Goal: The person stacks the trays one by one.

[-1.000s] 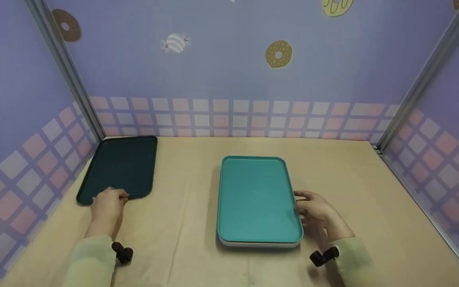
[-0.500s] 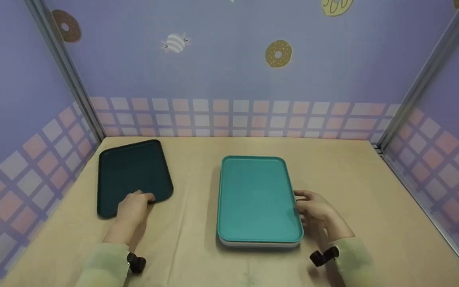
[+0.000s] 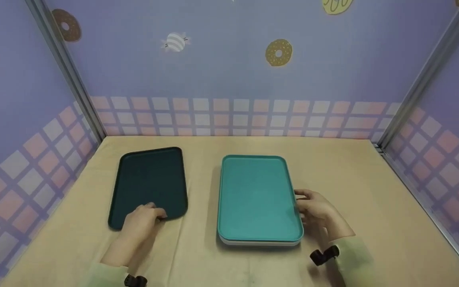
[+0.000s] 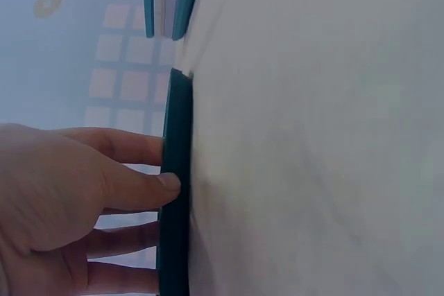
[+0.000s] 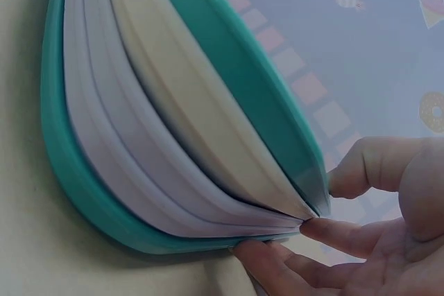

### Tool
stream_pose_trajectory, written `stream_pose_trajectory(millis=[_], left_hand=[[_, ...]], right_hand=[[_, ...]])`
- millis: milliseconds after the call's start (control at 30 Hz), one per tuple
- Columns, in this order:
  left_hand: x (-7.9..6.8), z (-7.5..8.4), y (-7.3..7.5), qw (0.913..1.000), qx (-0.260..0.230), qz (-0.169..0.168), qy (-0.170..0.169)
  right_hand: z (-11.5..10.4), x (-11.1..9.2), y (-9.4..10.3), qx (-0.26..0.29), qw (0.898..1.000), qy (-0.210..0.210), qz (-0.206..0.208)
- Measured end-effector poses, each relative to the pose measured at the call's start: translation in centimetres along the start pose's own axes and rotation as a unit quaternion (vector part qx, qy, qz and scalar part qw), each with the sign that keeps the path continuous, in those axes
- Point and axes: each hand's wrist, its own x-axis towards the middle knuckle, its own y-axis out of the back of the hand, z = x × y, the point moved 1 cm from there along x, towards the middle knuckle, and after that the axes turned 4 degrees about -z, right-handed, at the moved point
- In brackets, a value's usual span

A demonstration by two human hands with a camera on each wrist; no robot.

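Note:
In the head view, my left hand (image 3: 140, 223) pinches the near rim of a dark green tray (image 3: 152, 179) that lies on the table at left. The left wrist view has the thumb (image 4: 154, 186) against the outer side of that rim, the other fingers over its far side. Right of it stands a stack of trays, topped by a teal tray (image 3: 257, 197). My right hand (image 3: 318, 209) touches the stack's right side with spread fingertips. Up close in the right wrist view, a cream tray (image 5: 187, 102) and pale lilac trays (image 5: 132, 143) sit between two teal ones.
A light wooden-toned table (image 3: 333, 163) runs back to a purple wall (image 3: 221, 71) with printed donuts and sweets. Metal posts (image 3: 420, 79) stand at both back corners, and side walls close in left and right. A strip of table separates the dark tray from the stack.
My left hand has pulled the dark green tray rightward and nearer, away from the left back corner toward the stack. The tray turned slightly on the way. My right hand and the stack stayed put.

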Motion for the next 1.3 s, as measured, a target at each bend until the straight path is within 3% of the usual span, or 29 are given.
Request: stream_pose_trajectory(millis=[400,733,867,967,1067,1233,1300], left_hand=[[-2.4,1.1,0.8,0.9959,-0.04,-0.068,-0.045],[-2.7,1.3,1.4,0.9894,-0.088,-0.113,-0.022],[-2.7,1.2,1.5,0.9893,-0.073,-0.117,-0.048],[-2.4,1.1,1.7,0.9869,-0.076,-0.139,-0.027],[-1.9,0.5,2.4,0.9835,-0.102,-0.146,0.031],[-1.1,-2.8,4.0,0.9849,-0.121,-0.065,0.105],[-0.8,-4.5,4.7,0.9786,-0.132,-0.051,0.15]], right_hand=[[0.0,0.0,0.0,-0.005,1.0,-0.003,0.001],[0.0,0.2,0.1,0.003,1.0,-0.001,0.004],[0.1,0.1,0.0,0.004,1.0,-0.003,0.002],[0.1,0.0,0.0,0.005,1.0,-0.003,0.001],[0.1,0.0,-0.1,0.007,1.0,-0.002,0.001],[0.0,0.0,-0.1,0.009,1.0,0.001,0.002],[-0.1,0.0,-0.1,0.005,1.0,0.0,0.005]])
